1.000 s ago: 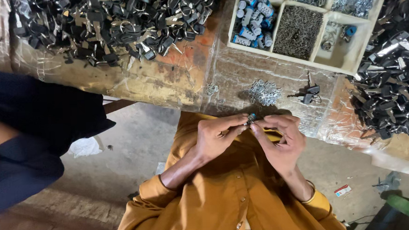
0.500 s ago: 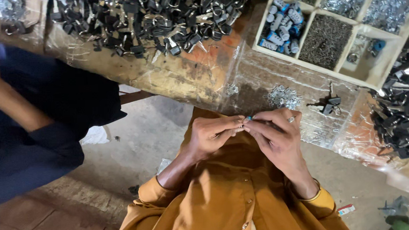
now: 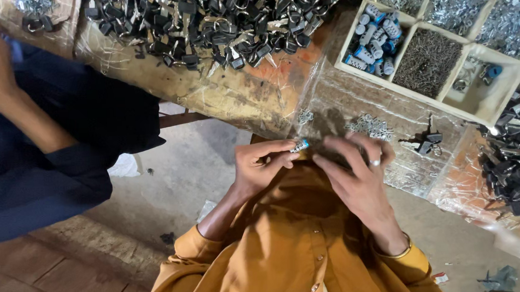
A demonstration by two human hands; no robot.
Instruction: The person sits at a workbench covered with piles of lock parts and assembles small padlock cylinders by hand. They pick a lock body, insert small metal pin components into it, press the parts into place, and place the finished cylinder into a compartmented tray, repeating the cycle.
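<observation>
- Left hand [image 3: 267,166] pinching a small silver part with a blue tip [image 3: 300,145] between thumb and fingertips, just above the lap, at the near edge of the table [image 3: 240,99].
- Right hand [image 3: 356,179] close beside it, fingers spread and bent toward the part; a ring on one finger. Cannot tell if anything is gripped there, too blurry.
- Best done slow: keep the little part pinched tight, hold both hands close together, stay over the lap or the table so a dropped bit is easy to find.
- Good to turn the blue tip up toward the eyes, so the small end shows.
- White tray with boxes [image 3: 483,107] on the table, up and to the right.
- In one box, silver and blue barrels [image 3: 376,36]; in the next, a heap of tiny dark pins [image 3: 426,63].
- In the top boxes, shiny small metal bits [image 3: 460,5]; in the last box, only a few pieces.
- Big heap of dark and silver pieces [image 3: 218,24] on the table, not in any box.
- Small shiny pile [image 3: 368,125] just past the hands.
- Another person in dark blue [image 3: 52,151] to the left.
</observation>
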